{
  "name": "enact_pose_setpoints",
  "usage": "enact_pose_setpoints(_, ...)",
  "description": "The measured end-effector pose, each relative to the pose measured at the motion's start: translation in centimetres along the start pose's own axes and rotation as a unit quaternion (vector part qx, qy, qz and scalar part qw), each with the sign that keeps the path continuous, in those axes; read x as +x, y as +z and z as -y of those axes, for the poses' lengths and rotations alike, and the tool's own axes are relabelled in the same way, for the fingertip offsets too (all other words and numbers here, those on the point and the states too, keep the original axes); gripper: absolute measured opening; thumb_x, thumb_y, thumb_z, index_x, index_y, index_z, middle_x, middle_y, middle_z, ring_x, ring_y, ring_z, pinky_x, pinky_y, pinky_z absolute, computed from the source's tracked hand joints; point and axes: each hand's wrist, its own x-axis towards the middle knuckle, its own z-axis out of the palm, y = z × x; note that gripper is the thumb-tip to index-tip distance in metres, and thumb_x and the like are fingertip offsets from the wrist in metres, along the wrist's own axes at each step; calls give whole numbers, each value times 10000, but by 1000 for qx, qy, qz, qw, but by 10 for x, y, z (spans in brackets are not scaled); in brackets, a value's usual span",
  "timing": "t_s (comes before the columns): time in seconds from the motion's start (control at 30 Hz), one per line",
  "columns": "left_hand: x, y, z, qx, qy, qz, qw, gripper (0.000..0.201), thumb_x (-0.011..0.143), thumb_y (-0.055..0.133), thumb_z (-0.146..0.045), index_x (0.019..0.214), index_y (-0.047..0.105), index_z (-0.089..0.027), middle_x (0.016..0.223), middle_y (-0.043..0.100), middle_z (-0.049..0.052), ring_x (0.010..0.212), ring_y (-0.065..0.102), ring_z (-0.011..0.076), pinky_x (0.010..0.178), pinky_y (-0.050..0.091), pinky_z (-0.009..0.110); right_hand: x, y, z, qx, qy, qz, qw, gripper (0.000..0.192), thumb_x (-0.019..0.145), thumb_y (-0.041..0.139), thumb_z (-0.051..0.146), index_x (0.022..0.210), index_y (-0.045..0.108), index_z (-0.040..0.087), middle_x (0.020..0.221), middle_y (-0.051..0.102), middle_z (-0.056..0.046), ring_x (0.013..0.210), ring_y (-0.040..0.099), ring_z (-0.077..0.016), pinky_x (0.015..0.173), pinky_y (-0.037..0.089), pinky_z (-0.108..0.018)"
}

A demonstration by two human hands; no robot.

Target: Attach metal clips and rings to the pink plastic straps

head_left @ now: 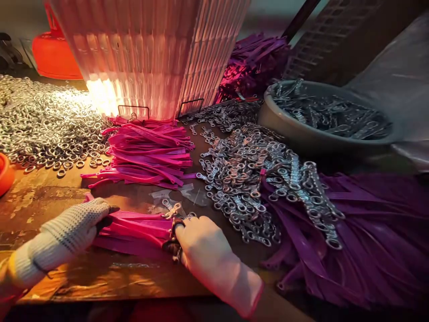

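Pink straps (137, 228) lie bunched between two gloved hands near the front of a wooden table (110, 286).

The left hand (75, 226) grasps the bundle's left end, fingers folded over it; the right hand (208, 246) bends its fingers at the right end, beside a metal clip (171, 209), though I cannot tell what they grip; purple straps (355, 228) spread out to the right, some clips on top; beyond the hands lies a second pink pile (150, 154), between heaped rings (50, 120) and heaped clips (234, 170); farther back, a bowl (284, 127) holds metal pieces, and a ribbed sheet (134, 53) stands upright.
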Motion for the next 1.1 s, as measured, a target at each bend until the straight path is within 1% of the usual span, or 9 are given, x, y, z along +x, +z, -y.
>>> enact_pose_setpoints(0.17, -2, 41, -19, -157, -125, 46, 979, 332, 854, 594, -487, 819, 691, -172, 581, 581, 8, 487, 468, 113, 443, 356, 206, 16, -6, -54, -7, 86, 11, 996, 194, 771, 618, 148, 947, 699, 155, 1034, 685, -115, 888, 571, -238, 728, 364, -335)
enact_pose_setpoints(0.3, 13, 73, -34, -493, -262, 140, 818, 534, 840, 535, -644, 933, 657, -133, 629, 614, 21, 346, 302, 45, 325, 198, 178, 51, 20, -108, -109, 130, 12, 985, 216, 808, 535, 101, 932, 712, 113, 1055, 679, -177, 1002, 543, -302, 739, 364, -377)
enact_pose_setpoints(0.37, 20, 80, -35, -573, -293, 186, 742, 578, 837, 537, -642, 987, 670, -100, 739, 678, 87, 371, 402, 59, 333, 259, 179, 64, 35, -119, -142, 121, 23, 982, 225, 807, 520, 83, 902, 721, 115, 1001, 682, -189, 997, 543, -320, 733, 359, -388)
enact_pose_setpoints(0.43, 22, 81, -35, -602, -310, 200, 708, 529, 842, 571, -568, 1026, 682, -85, 830, 703, 129, 468, 533, 98, 396, 369, 190, 71, 46, -121, -154, 124, 30, 980, 238, 815, 495, 73, 869, 725, 105, 942, 676, -201, 950, 557, -321, 725, 357, -392)
enact_pose_setpoints(0.6, 11, 74, -33, -547, -272, 196, 768, 350, 794, 682, -298, 1098, 680, -124, 863, 693, 95, 493, 517, 63, 398, 316, 157, 68, 47, -121, -100, 151, 1, 983, 227, 794, 500, 100, 858, 710, 46, 943, 649, -266, 966, 560, -384, 739, 398, -441)
enact_pose_setpoints(0.73, 3, 74, -37, -468, -255, 176, 828, 311, 832, 661, -395, 1001, 657, -134, 678, 631, 23, 394, 390, 34, 347, 223, 153, 54, 39, -110, 38, 207, -66, 975, 302, 761, 453, 71, 966, 674, 58, 980, 665, -240, 970, 590, -342, 764, 457, -418)
enact_pose_setpoints(0.83, -1, 79, -42, -405, -242, 155, 868, 366, 857, 605, -499, 828, 621, -134, 540, 559, -10, 365, 351, 41, 336, 212, 158, 37, 28, -77, 205, 154, -74, 964, 338, 823, 429, 113, 1089, 628, 174, 915, 708, -96, 843, 647, -236, 748, 499, -337)
enact_pose_setpoints(0.93, -4, 86, -45, -406, -218, 130, 878, 382, 841, 621, -522, 770, 582, -148, 487, 517, -32, 362, 344, 44, 333, 206, 157, 25, 13, -32, 389, 77, -86, 914, 283, 891, 459, 230, 1143, 587, 221, 924, 707, -48, 821, 659, -203, 731, 516, -310)
enact_pose_setpoints(1.1, -11, 91, -51, -424, -155, 134, 882, 370, 860, 608, -523, 784, 521, -172, 495, 504, -49, 375, 365, 51, 340, 240, 152, 20, 2, 13, 402, 39, -73, 912, 151, 843, 525, 193, 952, 629, 199, 887, 688, -54, 790, 628, -199, 710, 487, -305)
